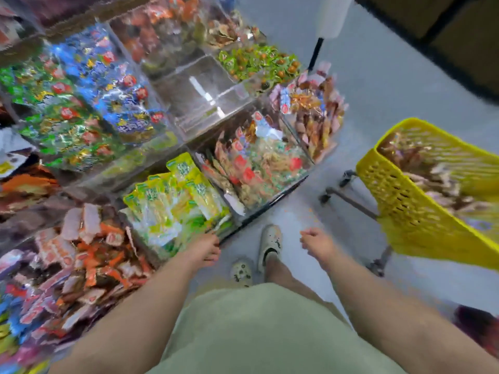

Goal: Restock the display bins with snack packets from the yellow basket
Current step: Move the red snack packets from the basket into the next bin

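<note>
The yellow basket (405,201) stands on a wheeled frame at the right, holding brownish snack packets (432,174). Clear display bins fill the left and centre; one bin (205,95) in the middle row holds nothing. My left hand (205,248) hangs by the front corner of the bin of yellow-green packets (175,201), fingers loosely bent, holding nothing. My right hand (317,242) is in the air between the bins and the basket, fingers loosely curled and empty. The picture is blurred by motion.
Bins of green, blue, orange and mixed packets (81,109) crowd the left side. Grey floor (297,217) lies between the bins and the basket. My feet in light clogs (267,247) stand there. A dark stand leg (316,54) rises at the back.
</note>
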A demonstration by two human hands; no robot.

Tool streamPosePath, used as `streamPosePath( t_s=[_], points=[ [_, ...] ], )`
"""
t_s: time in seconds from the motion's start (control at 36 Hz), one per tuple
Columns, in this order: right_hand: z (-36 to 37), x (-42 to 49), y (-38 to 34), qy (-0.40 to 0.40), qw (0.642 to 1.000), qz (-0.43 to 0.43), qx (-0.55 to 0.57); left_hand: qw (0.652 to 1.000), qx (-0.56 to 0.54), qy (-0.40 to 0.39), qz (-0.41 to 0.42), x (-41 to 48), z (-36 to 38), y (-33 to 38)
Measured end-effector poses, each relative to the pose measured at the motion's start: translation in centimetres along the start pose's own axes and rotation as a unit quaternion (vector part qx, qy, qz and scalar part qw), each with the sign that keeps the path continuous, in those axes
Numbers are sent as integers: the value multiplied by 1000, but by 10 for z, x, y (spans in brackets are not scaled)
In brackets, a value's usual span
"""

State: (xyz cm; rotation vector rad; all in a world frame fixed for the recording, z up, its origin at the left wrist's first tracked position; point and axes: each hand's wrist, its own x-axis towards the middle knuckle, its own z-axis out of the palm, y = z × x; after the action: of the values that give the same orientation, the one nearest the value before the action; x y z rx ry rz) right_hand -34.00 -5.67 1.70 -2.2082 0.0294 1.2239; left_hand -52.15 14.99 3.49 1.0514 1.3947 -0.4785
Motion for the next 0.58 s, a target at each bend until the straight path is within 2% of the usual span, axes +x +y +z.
streamPosePath(
  t_s=[0.06, 0.11, 0.22, 0.31, 0.39, 0.44, 0.58],
  points=[
    [-13, -17, 53, 33, 991, 98, 82, 998, 59, 23, -3, 4, 9, -17],
    [-25, -35, 101, 56, 965, 182, 179, 991, 129, 34, 2, 8, 20, -27],
    [-43, -67, 170, 101, 904, 277, 311, 980, 198, 26, 1, 15, 45, -31],
    [-56, -81, 205, 124, 865, 299, 383, 973, 230, 17, 11, 16, 76, -21],
    [-78, -84, 232, 144, 843, 304, 421, 966, 257, 10, 26, 18, 118, -3],
    [-100, -84, 245, 153, 841, 301, 423, 958, 282, 5, 44, 18, 150, 10],
    [-172, -74, 268, 164, 861, 266, 402, 943, 319, -13, 97, 17, 233, 41]
  ],
)
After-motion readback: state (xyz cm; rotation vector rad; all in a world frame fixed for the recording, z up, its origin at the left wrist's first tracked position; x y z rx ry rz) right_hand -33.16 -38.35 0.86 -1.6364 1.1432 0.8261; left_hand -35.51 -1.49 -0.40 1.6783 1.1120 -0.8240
